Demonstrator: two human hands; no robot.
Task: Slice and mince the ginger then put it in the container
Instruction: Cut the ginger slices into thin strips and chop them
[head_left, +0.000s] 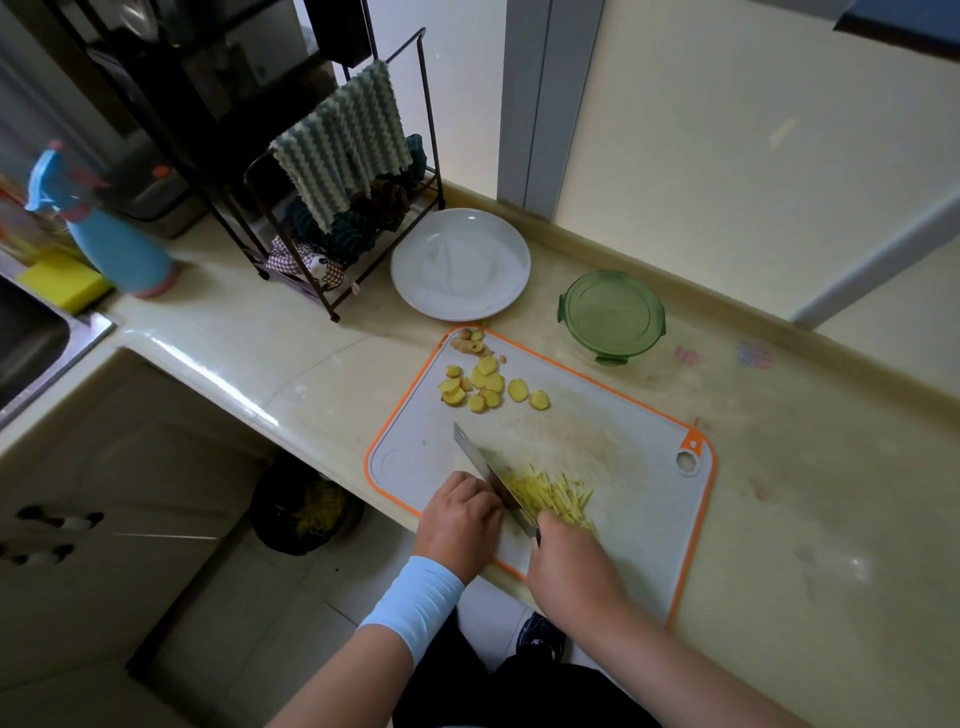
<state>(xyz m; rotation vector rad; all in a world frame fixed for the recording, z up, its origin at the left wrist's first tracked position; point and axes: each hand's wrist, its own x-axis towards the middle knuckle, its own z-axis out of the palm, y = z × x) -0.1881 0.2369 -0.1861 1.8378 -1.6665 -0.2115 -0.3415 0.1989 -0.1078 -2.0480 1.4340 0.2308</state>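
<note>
Pale blue wristband (413, 603), dark trousers (519, 693).

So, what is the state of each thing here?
ginger slices: round, not yet in strips.
ginger strips: cut, lying beside the knife.
knife: right hand grips it, edge on cutting board.
container: seems closed.
plate: empty.
left hand: curled, beside knife.

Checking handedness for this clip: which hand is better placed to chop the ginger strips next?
Right: the right hand grips the steel kitchen knife, its blade beside the thin yellow ginger strips. The left hand rests curled on the blade's other side.
</note>
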